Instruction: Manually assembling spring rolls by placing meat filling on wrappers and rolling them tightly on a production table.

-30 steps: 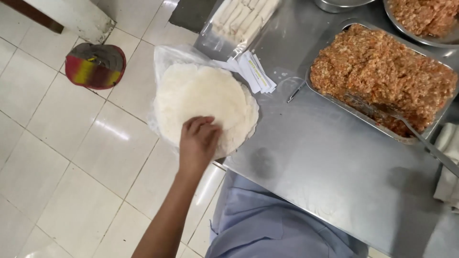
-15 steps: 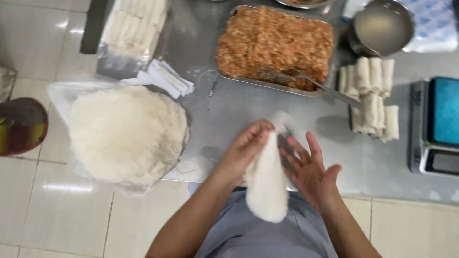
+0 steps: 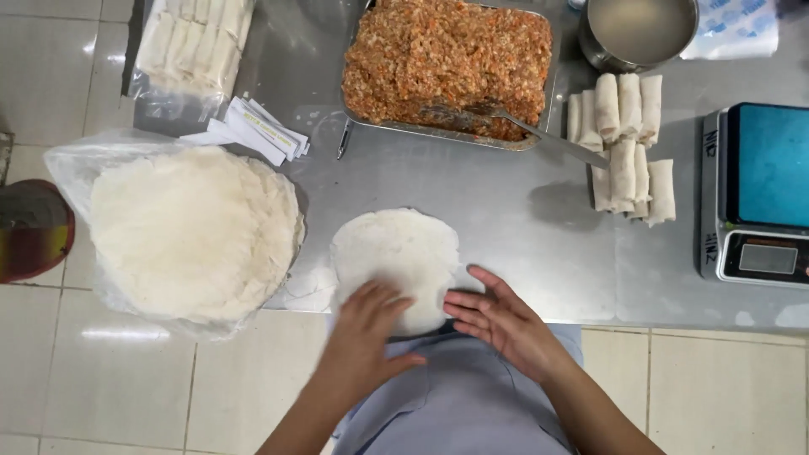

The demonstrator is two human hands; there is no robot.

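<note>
A thin round white pastry wrapper (image 3: 396, 263) lies flat at the near edge of the steel desk (image 3: 514, 227), at 6 o'clock from the metal tray of orange-brown minced filling (image 3: 447, 63). Left hand (image 3: 366, 337) presses its near edge and right hand (image 3: 497, 318) its 4 o'clock rim, both grips flat and spread, holding nothing. Sheet judged light, limp and easily torn; best lifted by the rim with fingertips.

Left hand (image 3: 364, 333), right hand (image 3: 499, 318): bare, no gloves, rings or watch seen. Forearms uncovered, no sleeves shown. Light blue-grey garment (image 3: 459, 396) worn over torso.
</note>
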